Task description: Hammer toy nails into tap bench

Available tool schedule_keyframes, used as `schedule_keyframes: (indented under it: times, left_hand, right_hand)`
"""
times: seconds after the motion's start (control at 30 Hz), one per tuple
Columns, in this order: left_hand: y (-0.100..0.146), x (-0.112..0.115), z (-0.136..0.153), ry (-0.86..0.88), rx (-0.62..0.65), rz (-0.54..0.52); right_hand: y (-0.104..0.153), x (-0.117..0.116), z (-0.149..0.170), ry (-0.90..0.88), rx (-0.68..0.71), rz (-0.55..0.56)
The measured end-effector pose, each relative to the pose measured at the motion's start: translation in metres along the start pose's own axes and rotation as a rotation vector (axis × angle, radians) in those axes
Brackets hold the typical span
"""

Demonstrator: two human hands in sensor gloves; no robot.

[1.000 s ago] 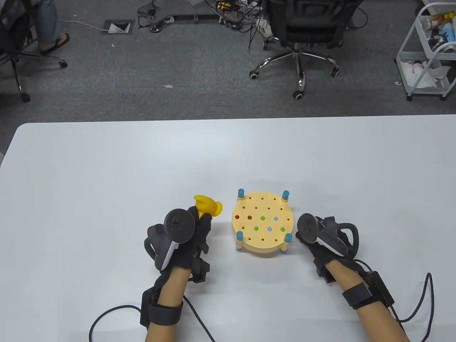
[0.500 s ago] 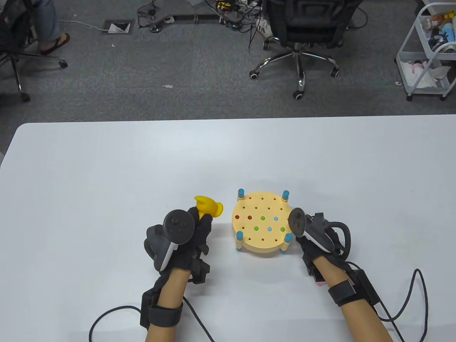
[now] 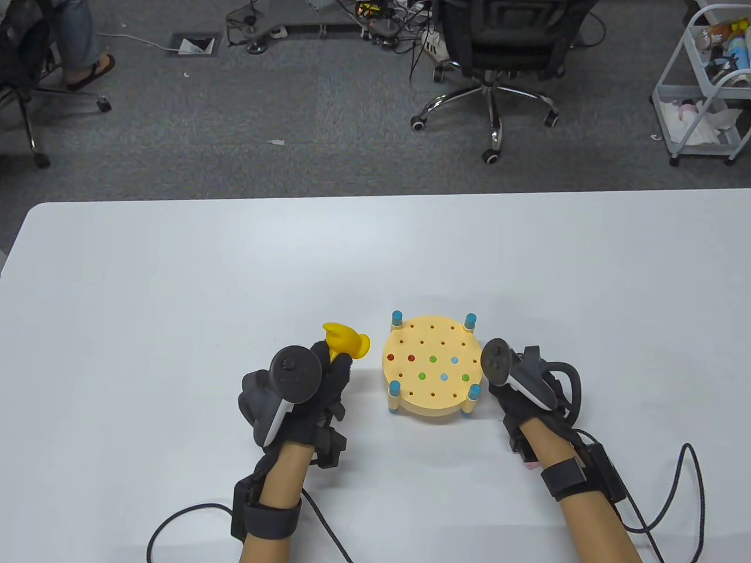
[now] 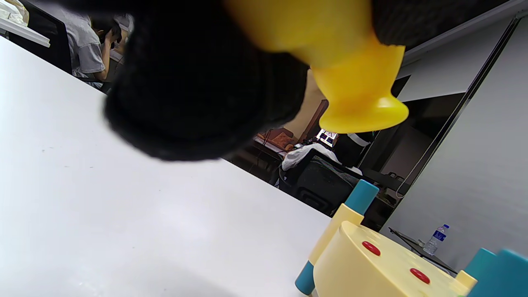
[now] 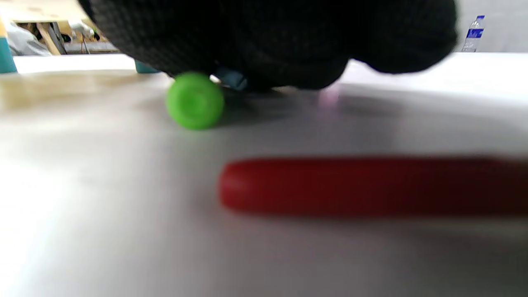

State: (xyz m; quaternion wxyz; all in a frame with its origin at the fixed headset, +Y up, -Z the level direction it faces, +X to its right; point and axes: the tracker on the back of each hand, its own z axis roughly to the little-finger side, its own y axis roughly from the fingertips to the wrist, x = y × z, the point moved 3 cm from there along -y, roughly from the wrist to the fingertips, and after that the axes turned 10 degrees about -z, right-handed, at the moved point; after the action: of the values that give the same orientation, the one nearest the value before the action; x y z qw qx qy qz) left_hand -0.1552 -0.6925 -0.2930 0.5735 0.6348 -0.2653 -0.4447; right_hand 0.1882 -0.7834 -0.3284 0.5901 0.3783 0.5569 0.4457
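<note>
The round yellow tap bench (image 3: 435,411) stands on blue-capped legs near the table's front; red, green and blue nails (image 3: 433,358) sit flush in its top. My left hand (image 3: 330,375) grips the yellow toy hammer (image 3: 346,341) left of the bench, its head raised; the left wrist view shows the hammer (image 4: 354,95) above the bench (image 4: 363,276). My right hand (image 3: 504,403) rests on the table by the bench's right front leg. In the right wrist view its fingers (image 5: 268,37) curl down over a blue nail (image 5: 233,78), beside a loose green nail (image 5: 194,100) and a red nail (image 5: 363,185).
The white table (image 3: 176,293) stretches wide on all sides of the bench. Glove cables (image 3: 686,487) trail off the front edge. Office chairs (image 3: 493,53) and a white trolley (image 3: 704,88) stand on the floor beyond the far edge.
My right hand moved left to the bench's right front leg, then shifted slightly back to the right. My left hand and the hammer barely moved.
</note>
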Motion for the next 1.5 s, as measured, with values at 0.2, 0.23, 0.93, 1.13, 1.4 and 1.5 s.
schedule_keyframes:
  times: [0.2,0.23,0.93,1.13,1.4,1.5]
  left_hand:
    - [0.001,0.002,-0.001,-0.01,0.007,0.006]
    - [0.002,0.002,-0.002,-0.011,0.009,0.005]
    - [0.004,0.006,-0.009,-0.038,0.041,0.014]
    - [0.005,0.007,-0.012,-0.046,0.055,0.015]
    - [0.006,0.009,-0.015,-0.056,0.066,0.016]
    - [0.006,0.01,-0.016,-0.06,0.071,0.019]
  right_hand:
    - [-0.007,-0.003,-0.004,0.028,-0.039,-0.054]
    - [-0.008,-0.003,-0.005,0.032,-0.045,-0.059]
    - [-0.012,0.01,0.028,-0.225,0.039,0.009]
    - [0.005,0.035,0.04,-0.305,0.106,0.164]
    - [0.04,0.096,0.031,-0.395,0.316,0.296]
    - [0.05,0.11,0.015,-0.406,0.402,0.254]
